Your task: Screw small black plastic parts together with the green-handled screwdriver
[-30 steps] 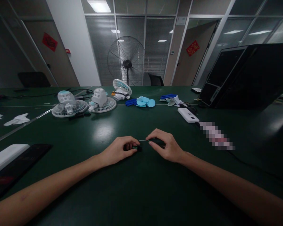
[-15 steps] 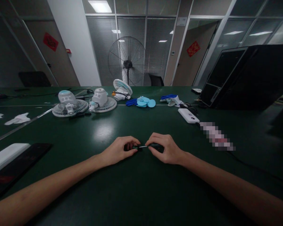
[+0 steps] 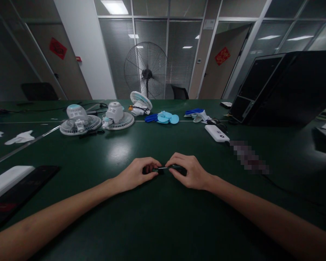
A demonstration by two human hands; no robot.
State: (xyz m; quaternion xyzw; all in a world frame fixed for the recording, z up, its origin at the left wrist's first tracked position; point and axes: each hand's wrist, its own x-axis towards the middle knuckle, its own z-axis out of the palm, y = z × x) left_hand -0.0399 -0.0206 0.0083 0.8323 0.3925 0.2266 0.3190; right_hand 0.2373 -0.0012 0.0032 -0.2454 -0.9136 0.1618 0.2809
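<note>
My right hand [image 3: 192, 170] is closed around the dark handle of a screwdriver [image 3: 180, 169], fingertips at its front end. Its thin metal shaft [image 3: 163, 168] points left. My left hand [image 3: 141, 172] pinches a small dark piece with a green part [image 3: 155, 170] between thumb and fingers. The shaft's tip reaches this piece; whether it sits inside it or just touches it I cannot tell. Both hands are low over the dark green table [image 3: 163, 217], the left palm turned inward.
White fan heads [image 3: 80, 121] lie at the back left, beside light-blue discs [image 3: 167, 117] and blue-and-white gloves [image 3: 197, 114]. A white power bank [image 3: 216, 133] with a cable is right of centre. Left stand a white box [image 3: 8, 181] and a dark tablet-like slab [image 3: 24, 188]. A large black case [image 3: 288, 88] is at right.
My right hand has shifted slightly left with the screwdriver, and less of the shaft shows between the hands. My left hand stays in place. A pale object now shows at the right edge.
</note>
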